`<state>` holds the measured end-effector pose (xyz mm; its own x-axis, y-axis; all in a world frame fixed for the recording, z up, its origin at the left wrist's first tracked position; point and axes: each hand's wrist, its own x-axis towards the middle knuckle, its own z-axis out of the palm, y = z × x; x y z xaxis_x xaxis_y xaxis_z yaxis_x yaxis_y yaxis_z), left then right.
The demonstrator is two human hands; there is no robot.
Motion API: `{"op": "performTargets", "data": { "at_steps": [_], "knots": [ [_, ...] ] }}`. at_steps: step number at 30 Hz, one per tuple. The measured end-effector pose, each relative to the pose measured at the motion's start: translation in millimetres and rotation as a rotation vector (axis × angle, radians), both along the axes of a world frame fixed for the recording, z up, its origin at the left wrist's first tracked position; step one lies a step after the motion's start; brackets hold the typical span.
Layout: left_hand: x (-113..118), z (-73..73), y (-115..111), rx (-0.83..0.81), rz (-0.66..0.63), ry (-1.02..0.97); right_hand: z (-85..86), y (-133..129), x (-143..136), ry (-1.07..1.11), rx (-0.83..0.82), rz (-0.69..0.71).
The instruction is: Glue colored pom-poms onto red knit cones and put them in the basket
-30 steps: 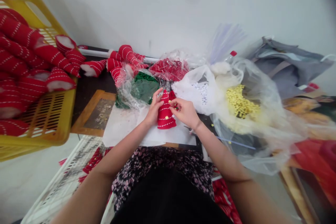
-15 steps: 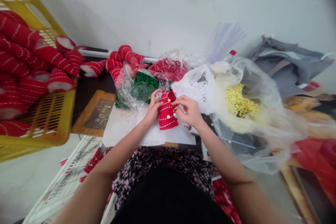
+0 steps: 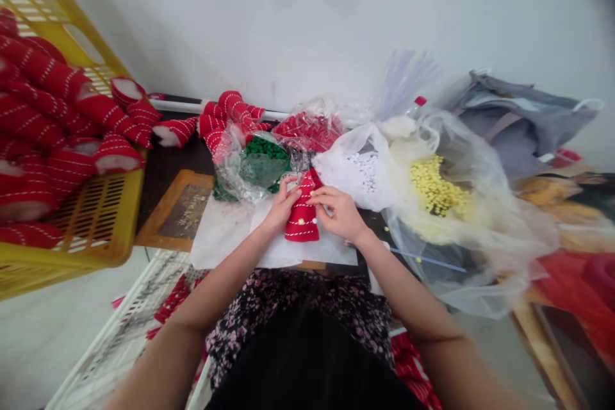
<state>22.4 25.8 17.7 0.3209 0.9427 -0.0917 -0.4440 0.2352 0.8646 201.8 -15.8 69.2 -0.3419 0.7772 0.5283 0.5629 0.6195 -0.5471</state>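
A red cone-shaped fabric hat (image 3: 302, 225) with white stitched lines stands tip-away over white paper (image 3: 218, 230). My left hand (image 3: 283, 206) is closed on its left side. Small yellow and white pompoms dot the hat's front. My right hand (image 3: 339, 213) is at the hat's right side, thumb and fingers pinched together near a yellow pompom (image 3: 312, 193); whether anything else is between the fingertips is too small to tell. Just beyond the hands lie a bag of green pompoms (image 3: 264, 157) and a bag of white pompoms (image 3: 362, 170).
At left, a yellow crate (image 3: 113, 218) holds many red striped fabric cones (image 3: 52, 115). Yellow pompoms (image 3: 439, 186) fill a clear bag to the right. Behind are a bag of red pompoms (image 3: 310, 128) and a grey bag (image 3: 523, 118). A pale blue stick (image 3: 430, 259) lies near my right forearm.
The hat has shifted slightly left and down in view. My right hand's fingers have moved closer over the hat's upper right side. The camera view has shifted a little.
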Motion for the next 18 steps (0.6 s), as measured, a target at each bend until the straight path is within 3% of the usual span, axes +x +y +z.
{"op": "performTargets", "data": {
  "at_steps": [11,18],
  "knots": [
    [-13.4,-6.6,-10.9,0.048,0.001,0.092,2.6,-10.7,-8.8,-0.074,-0.058,-0.066],
    [-19.4,0.1,-20.1,0.226,-0.044,0.139,1.8,-11.3,-13.4,-0.091,0.002,-0.080]
  ]
}}
